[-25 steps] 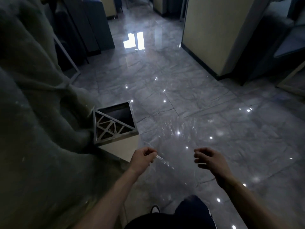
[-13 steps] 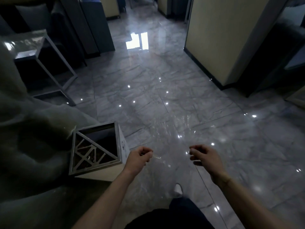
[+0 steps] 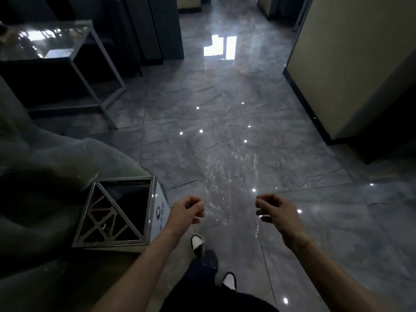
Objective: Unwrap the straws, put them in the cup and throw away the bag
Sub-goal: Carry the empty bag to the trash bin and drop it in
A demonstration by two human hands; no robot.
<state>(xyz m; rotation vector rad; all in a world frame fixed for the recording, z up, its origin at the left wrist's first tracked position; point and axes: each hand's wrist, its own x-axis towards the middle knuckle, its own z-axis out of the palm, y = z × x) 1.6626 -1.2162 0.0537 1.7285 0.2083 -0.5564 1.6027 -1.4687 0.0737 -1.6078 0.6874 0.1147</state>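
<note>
A clear plastic bag [image 3: 227, 183] hangs stretched between my two hands over the glossy floor, showing only as faint ripples and glints. My left hand [image 3: 185, 213] is closed in a fist on its left edge. My right hand [image 3: 275, 210] pinches its right edge with curled fingers. A square bin [image 3: 153, 210] with a metal rim stands just left of my left hand; half of its top is an open triangular hole, the other half a lattice. No cup and no straws are in view.
A grey fabric-covered seat [image 3: 45, 167] fills the left side behind the bin. A glass-topped side table [image 3: 47, 39] stands at the upper left, with dark cabinets [image 3: 153, 30] beyond it. A beige wall block [image 3: 351, 64] is at the right. My shoes [image 3: 197, 242] are below my hands.
The view has swung and come closer to the bin, which now sits right beside my left hand. My hands have spread farther apart, with the bag still between them.
</note>
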